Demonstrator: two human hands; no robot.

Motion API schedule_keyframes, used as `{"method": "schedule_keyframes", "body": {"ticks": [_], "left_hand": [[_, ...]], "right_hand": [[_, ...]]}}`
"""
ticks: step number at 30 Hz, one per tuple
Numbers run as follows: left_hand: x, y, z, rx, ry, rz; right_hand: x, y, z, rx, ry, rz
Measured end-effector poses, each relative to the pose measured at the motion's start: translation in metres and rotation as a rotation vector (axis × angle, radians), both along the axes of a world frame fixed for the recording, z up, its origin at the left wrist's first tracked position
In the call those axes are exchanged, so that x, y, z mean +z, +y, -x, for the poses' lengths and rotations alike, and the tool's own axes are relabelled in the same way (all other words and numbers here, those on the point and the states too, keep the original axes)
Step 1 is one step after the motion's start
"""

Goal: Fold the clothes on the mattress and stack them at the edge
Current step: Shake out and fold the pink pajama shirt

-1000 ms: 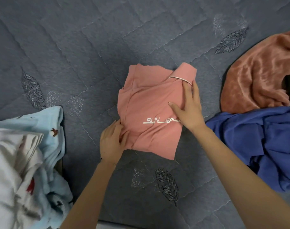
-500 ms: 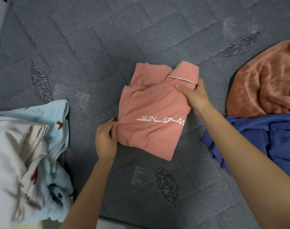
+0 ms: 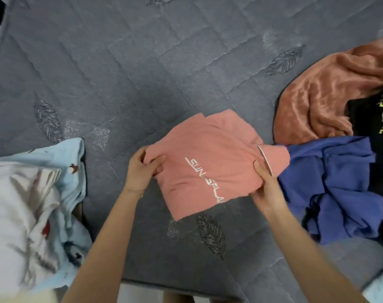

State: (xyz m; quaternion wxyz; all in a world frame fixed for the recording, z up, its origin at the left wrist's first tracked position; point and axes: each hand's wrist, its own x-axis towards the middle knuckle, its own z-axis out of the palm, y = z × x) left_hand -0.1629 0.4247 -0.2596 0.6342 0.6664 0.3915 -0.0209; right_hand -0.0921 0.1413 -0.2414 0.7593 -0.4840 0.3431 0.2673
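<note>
The folded pink shirt [image 3: 208, 162] is at the centre of view over the grey mattress [image 3: 142, 62], lettering up. The left hand [image 3: 142, 171] grips its 9 o'clock edge, thumb on top. The right hand [image 3: 267, 186] pinches the 3 o'clock edge beside the piped collar. The step looks like a carry to the stack at 8 o'clock, a white garment [image 3: 22, 204] on a light blue garment [image 3: 74, 171]. Both grips should clamp every layer, hold the shirt level and land it squarely. A blue garment [image 3: 339, 189], rust garment [image 3: 328, 95] and black garment [image 3: 374, 119] lie unfolded from 2 to 4 o'clock.

pink folded garment [image 3: 208, 149], white lettering "SUN SPLA", last letters unclear
</note>
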Motion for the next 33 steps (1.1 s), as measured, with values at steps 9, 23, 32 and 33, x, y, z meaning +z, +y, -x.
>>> {"method": "schedule_keyframes", "body": {"ticks": [9, 23, 32, 33], "left_hand": [[-0.014, 0.016, 0.011, -0.02, 0.119, -0.192], [-0.011, 0.003, 0.072, -0.044, 0.042, 0.0], [-0.007, 0.004, 0.075, -0.099, -0.048, 0.061], [-0.007, 0.003, 0.077, -0.069, -0.053, 0.094]], "right_hand": [[-0.019, -0.035, 0.119, 0.263, 0.153, 0.203], [-0.013, 0.138, -0.006, 0.912, -0.844, 0.698], [-0.025, 0.215, -0.014, 1.635, -0.809, 0.441], [-0.026, 0.213, -0.016, 1.676, -0.8, 0.449]]}}
